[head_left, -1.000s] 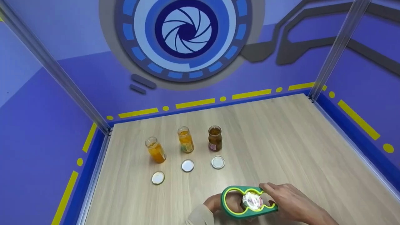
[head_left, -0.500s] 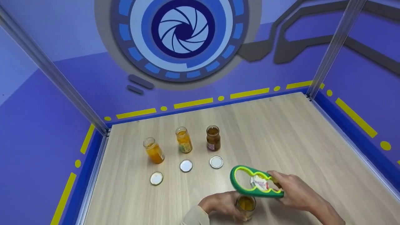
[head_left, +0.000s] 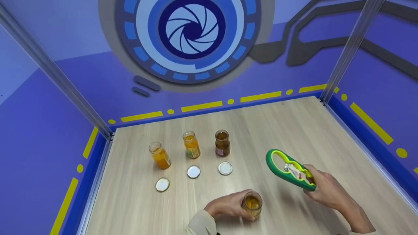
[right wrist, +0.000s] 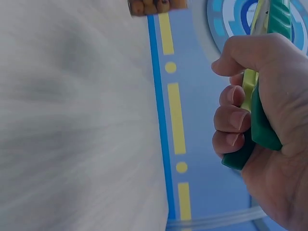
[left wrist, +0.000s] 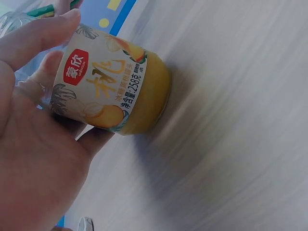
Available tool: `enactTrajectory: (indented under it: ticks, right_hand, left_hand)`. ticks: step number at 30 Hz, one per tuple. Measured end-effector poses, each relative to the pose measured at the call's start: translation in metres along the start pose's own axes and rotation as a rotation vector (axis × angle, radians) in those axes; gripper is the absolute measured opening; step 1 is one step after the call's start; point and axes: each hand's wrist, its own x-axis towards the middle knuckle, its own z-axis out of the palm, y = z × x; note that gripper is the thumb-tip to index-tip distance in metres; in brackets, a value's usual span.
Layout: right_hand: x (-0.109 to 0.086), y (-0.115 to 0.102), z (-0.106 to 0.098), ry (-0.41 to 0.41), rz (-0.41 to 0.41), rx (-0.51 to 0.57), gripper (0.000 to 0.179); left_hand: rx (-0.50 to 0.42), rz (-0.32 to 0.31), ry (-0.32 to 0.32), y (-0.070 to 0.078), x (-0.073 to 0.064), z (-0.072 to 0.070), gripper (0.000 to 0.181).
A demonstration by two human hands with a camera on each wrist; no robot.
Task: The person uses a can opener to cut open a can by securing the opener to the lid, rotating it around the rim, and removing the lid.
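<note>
My left hand (head_left: 229, 205) grips a small glass jar (head_left: 252, 205) of yellow fruit whose mouth is uncovered. In the left wrist view, fingers and thumb curl round the upper part of the jar, and its cream label (left wrist: 101, 79) with peach pictures faces the camera. To the right, my right hand (head_left: 328, 188) holds a green jar opener (head_left: 283, 175) with a yellow-green scalloped inner edge, raised above the table. A pale printed lid (head_left: 295, 171) sits in the opener's middle opening. The right wrist view shows fingers wrapped round the opener's green handles (right wrist: 263, 122).
Three uncovered jars stand farther back: an orange one (head_left: 160, 156) at left, another orange one (head_left: 191, 146), and a brown one (head_left: 222, 143). A lid lies in front of each: left (head_left: 162, 184), middle (head_left: 193, 171), right (head_left: 225, 168). Blue-purple walls (head_left: 81, 88) bound the wooden table (head_left: 277, 124).
The opener, with the lid in it, has come off the jar and moved up and right in my right hand. The left hand still holds the jar, its open mouth now exposed.
</note>
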Motion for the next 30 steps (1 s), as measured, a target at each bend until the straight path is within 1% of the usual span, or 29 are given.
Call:
enactTrajectory:
  ticks: [4,7,12,16,19,21,26,30]
  right_hand:
    - [-0.002,0.008,-0.004,0.012,0.024,0.004,0.07]
    - [-0.002,0.012,-0.006,0.027,0.031,0.008,0.07]
    - [-0.002,0.017,-0.008,0.031,0.045,0.012,0.07]
    - [-0.004,0.021,-0.009,0.038,0.053,0.011,0.068]
    - [-0.005,0.023,-0.009,0.032,0.07,0.012,0.068]
    - [-0.005,0.024,-0.009,0.028,0.081,0.013,0.07]
    - [-0.005,0.028,-0.01,0.016,0.108,0.018,0.073]
    - [-0.005,0.03,-0.011,-0.004,0.142,0.019,0.075]
  left_hand:
    - [-0.019,0.019,0.035,-0.001,0.004,-0.006,0.056]
    - [-0.012,0.028,0.093,-0.001,0.009,-0.009,0.057]
    - [-0.005,0.021,0.208,0.001,0.018,-0.009,0.059]
    - [-0.011,0.022,0.268,0.004,0.027,-0.01,0.059]
    - [-0.015,-0.002,0.308,0.005,0.033,-0.012,0.059]
    - [-0.02,-0.006,0.339,0.007,0.037,-0.013,0.059]
    - [-0.003,-0.008,0.442,0.01,0.052,-0.013,0.057]
    - [0.022,-0.039,0.518,0.012,0.065,-0.013,0.06]
